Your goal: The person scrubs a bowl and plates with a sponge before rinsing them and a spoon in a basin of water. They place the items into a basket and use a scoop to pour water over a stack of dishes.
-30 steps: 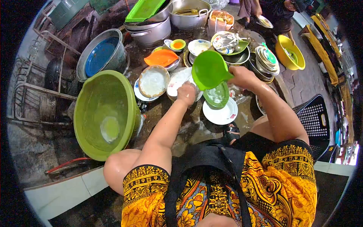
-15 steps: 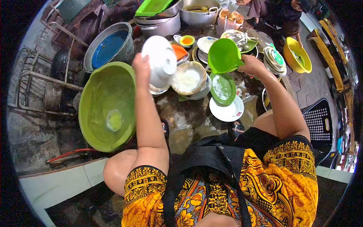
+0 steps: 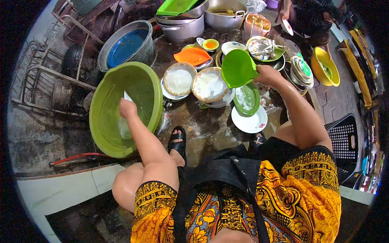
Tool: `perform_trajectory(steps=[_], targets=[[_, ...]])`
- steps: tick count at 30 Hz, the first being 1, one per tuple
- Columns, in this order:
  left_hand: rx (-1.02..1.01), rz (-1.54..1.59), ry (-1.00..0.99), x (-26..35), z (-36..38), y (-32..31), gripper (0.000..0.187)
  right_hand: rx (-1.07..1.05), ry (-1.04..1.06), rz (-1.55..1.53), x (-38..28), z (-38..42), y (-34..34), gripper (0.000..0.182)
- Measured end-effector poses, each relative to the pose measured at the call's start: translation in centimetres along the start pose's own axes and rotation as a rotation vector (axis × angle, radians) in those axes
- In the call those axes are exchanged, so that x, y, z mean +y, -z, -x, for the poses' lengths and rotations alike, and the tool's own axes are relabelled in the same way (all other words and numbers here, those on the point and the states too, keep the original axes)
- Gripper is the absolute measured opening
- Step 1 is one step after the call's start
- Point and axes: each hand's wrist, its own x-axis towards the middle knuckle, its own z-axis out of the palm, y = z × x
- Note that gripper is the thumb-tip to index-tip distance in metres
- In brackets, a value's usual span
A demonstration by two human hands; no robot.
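Observation:
My left hand is inside the large olive-green tub, closed on a white dish that shows only in part. The tub holds water. Over the dishes, my right hand grips the handle of a bright green dipper, whose open mouth faces me. Below the dipper, a soapy green oval dish overlaps a white plate. Two sudsy bowls, one at the left and one nearer the dipper, sit on other plates.
Behind are an orange leaf-shaped dish, a grey tub and large metal pots. At the right stand stacked dishes, a yellow basin and a black crate. Another person's hand holds a plate at the top.
My left hand has moved down and left with the white dish, from above the bowls into the green tub. The view has shifted slightly; my right hand still holds the dipper.

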Motion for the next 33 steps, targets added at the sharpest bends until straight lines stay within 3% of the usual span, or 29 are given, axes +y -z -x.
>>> perform_trajectory(steps=[1,3,4,6,7,10,11,12,13,14,17,18,19,21,22,25,26,27,29,31,33], targets=[[-0.002,0.002,0.0,-0.3,0.0,-0.6,0.028,0.025,0.046,0.051,-0.5,0.0,0.2,0.037],[-0.271,-0.121,0.138,-1.2,-0.6,-2.4,0.031,-0.073,-0.047,-0.011,-0.7,0.0,0.3,0.037],[-0.273,-0.074,0.064,-1.8,-1.4,-3.6,0.03,-0.018,0.0,0.031,-0.5,-0.4,-0.2,0.037],[0.015,-0.016,-0.065,0.3,-1.7,-6.4,0.028,0.069,0.06,0.11,0.0,-1.2,-1.1,0.035],[0.257,0.07,-0.21,3.4,0.2,-5.6,0.026,0.066,0.058,0.11,-0.2,-1.1,-1.0,0.035],[0.183,0.39,-0.482,13.4,4.9,-4.8,0.012,0.056,0.074,0.182,-1.0,-0.4,-0.7,0.032],[0.245,0.496,-0.664,14.7,5.6,-9.2,0.013,0.06,0.118,0.203,-1.0,-0.3,-0.6,0.031],[0.095,0.319,-0.745,16.9,8.9,-9.8,0.014,0.065,0.16,0.226,-0.9,-0.3,-0.6,0.031],[-0.098,-0.001,-0.987,18.0,10.9,-12.6,0.017,0.067,0.154,0.23,-0.8,-0.3,-0.8,0.031],[-0.379,-0.302,-1.004,19.8,14.2,-12.4,0.021,0.06,0.162,0.233,-0.6,-0.4,-1.2,0.029],[-0.619,-0.461,-1.171,19.5,19.6,-17.4,0.037,0.056,0.164,0.215,-1.0,0.2,-1.4,0.021],[-0.54,-0.389,-1.207,19.0,20.6,-17.9,0.032,0.039,0.156,0.234,-1.4,0.5,-1.4,0.024],[-0.546,-0.373,-1.208,19.9,21.1,-18.9,0.032,0.016,0.147,0.257,-1.2,0.8,-1.3,0.029],[-0.775,-0.414,-1.174,20.5,21.2,-19.6,0.027,0.027,0.184,0.283,-1.4,1.4,-1.1,0.025],[-0.682,-0.395,-1.277,20.7,21.3,-19.5,0.023,0.02,0.164,0.297,-1.6,1.6,-1.0,0.024],[-0.566,-0.322,-1.152,23.0,21.8,-17.3,0.025,0.034,0.174,0.319,-1.9,2.2,-0.4,0.023],[-0.405,-0.317,-1.244,23.2,21.9,-15.4,0.021,0.092,0.195,0.324,-1.9,2.2,-0.3,0.023],[-0.408,-0.322,-1.252,23.6,21.6,-14.8,0.021,0.15,0.214,0.331,-1.9,2.3,-0.2,0.022],[-0.441,0.052,-1.018,24.6,20.0,-14.5,0.016,0.175,0.204,0.279,-2.9,2.9,1.1,0.021],[-0.296,0.117,-0.983,25.1,18.4,-15.1,0.015,0.206,0.199,0.23,-3.2,2.7,1.2,0.019],[-0.2,0.297,-0.94,25.2,16.1,-15.9,0.026,0.499,0.35,0.236,-3.0,2.1,0.6,0.014]])
